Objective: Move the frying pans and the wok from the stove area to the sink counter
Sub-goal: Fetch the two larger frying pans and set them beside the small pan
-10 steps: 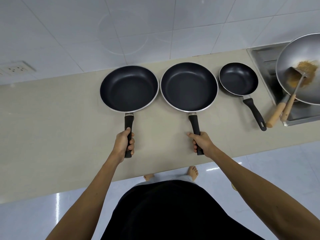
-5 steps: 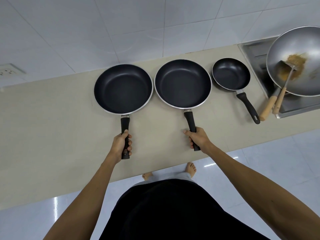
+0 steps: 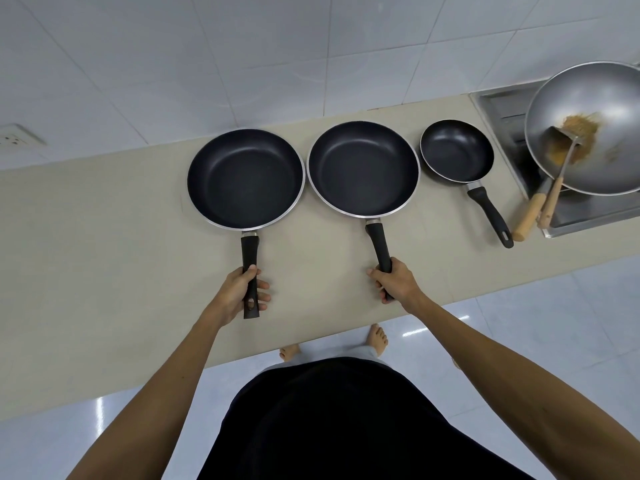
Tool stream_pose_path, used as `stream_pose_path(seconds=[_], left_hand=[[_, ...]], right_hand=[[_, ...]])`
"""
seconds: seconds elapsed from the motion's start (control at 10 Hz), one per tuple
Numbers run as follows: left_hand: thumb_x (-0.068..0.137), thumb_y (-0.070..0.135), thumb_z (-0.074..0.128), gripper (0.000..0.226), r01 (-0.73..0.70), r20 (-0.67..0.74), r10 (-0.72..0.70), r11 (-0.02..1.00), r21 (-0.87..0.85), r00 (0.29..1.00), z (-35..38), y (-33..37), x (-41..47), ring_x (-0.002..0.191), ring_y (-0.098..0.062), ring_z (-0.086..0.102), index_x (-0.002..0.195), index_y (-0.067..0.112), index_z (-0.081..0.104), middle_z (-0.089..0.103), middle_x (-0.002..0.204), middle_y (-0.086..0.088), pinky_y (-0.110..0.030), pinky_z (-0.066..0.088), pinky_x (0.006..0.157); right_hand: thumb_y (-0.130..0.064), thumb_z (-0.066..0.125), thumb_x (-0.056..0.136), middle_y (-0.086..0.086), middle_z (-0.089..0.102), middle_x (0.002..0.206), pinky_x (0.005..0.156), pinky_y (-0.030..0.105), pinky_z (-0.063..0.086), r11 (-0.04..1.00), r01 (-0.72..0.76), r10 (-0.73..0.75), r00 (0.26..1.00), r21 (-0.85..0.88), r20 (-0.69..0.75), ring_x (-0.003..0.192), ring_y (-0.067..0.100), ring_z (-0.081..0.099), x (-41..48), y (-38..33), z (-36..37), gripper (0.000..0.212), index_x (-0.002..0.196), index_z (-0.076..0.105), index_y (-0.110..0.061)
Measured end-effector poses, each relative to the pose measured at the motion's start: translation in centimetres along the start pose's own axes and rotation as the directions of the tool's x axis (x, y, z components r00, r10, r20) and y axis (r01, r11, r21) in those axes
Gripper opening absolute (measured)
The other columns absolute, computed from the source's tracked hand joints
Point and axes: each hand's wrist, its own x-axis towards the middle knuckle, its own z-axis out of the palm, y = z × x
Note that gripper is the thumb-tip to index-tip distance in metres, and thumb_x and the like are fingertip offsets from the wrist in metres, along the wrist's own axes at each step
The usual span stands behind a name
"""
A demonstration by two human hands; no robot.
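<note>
Left hand [image 3: 239, 294] wrapped around the handle of the left frying pan [image 3: 246, 178], gripping near the handle's end. Right hand [image 3: 394, 282] wrapped around the handle of the middle frying pan [image 3: 363, 168], also low on the handle. Both pans sit flat on the desk [image 3: 104, 254], rims nearly touching, handles pointing toward the person.

Edges: both hands are close to the desk's near edge; the right one is nearer to it. Wall tiles run just behind the pan rims. Open desk stretches wide to the left of the left pan, bare all the way out. To the right, room is tight: small frying pan [image 3: 457, 152] sits just beside the middle one, handle angled to the near right, untouched.

Further right, wok [image 3: 588, 129] rests on the steel stove tray [image 3: 512, 109], tilted, with brown residue and a spatula [image 3: 557, 181] inside. Wooden handles overhang the tray's near corner.

Count: three frying pans, one wok, one spatula, two hands engaged.
</note>
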Motion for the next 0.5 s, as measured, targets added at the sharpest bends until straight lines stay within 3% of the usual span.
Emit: stream_pose_path(seconds=[0.1,0.2,0.3,0.4,0.5], left_hand=[[0.108,0.032,0.045,0.026,-0.029,-0.004,0.030,0.993,0.113,1.000,-0.6,-0.2,-0.4,0.076,-0.033,0.075,0.120,0.009,0.051,0.072,0.103,-0.018,-0.048,0.062,0.071],[0.107,0.034,0.048,0.029,-0.042,-0.019,0.047,0.975,0.216,0.999,-1.2,-0.5,-0.9,0.085,-0.033,0.074,0.123,0.011,0.052,0.073,0.111,-0.015,-0.046,0.060,0.082],[0.105,0.031,0.052,0.030,-0.048,-0.035,0.059,0.965,0.259,0.998,-1.5,-0.6,-1.7,0.070,-0.020,0.065,0.126,0.008,0.053,0.072,0.110,-0.014,-0.034,0.058,0.071],[0.104,0.029,0.054,0.037,-0.093,-0.012,0.100,0.954,0.286,0.995,-1.8,-0.6,-2.6,0.072,-0.018,0.065,0.134,0.008,0.050,0.068,0.094,-0.012,-0.033,0.057,0.068],[0.101,0.033,0.059,0.052,-0.134,-0.017,0.150,0.918,0.373,0.988,-2.2,0.2,-3.2,0.106,-0.024,0.065,0.145,0.012,0.041,0.065,0.120,-0.010,-0.040,0.055,0.089]], right_hand=[[-0.028,0.070,0.095,0.011,0.061,0.080,0.047,0.031,0.055,0.999,0.011,-0.011,1.000,-0.031,-0.011,0.054,0.021,0.056,-0.5,0.4,0.0,0.034,0.113,0.054,-0.003],[-0.035,0.073,0.092,0.012,0.066,0.084,0.050,0.031,0.057,0.998,0.018,-0.020,0.999,-0.057,-0.025,0.061,0.023,0.062,-1.1,0.7,0.0,0.042,0.115,0.054,-0.006],[-0.044,0.075,0.089,0.017,0.066,0.100,0.060,0.036,0.062,0.997,0.026,-0.030,0.998,-0.067,-0.051,0.078,0.029,0.069,-2.0,0.8,0.3,0.053,0.121,0.047,-0.012],[-0.048,0.075,0.088,0.014,0.060,0.115,0.077,0.043,0.063,0.997,0.063,-0.068,0.993,-0.052,-0.092,0.099,0.031,0.067,-2.6,0.9,0.4,0.065,0.133,0.042,-0.014],[-0.047,0.073,0.089,0.015,0.060,0.127,0.086,0.045,0.059,0.987,0.117,-0.129,0.984,-0.106,-0.123,0.106,0.031,0.063,-3.0,0.1,0.1,0.072,0.142,0.038,-0.012]])
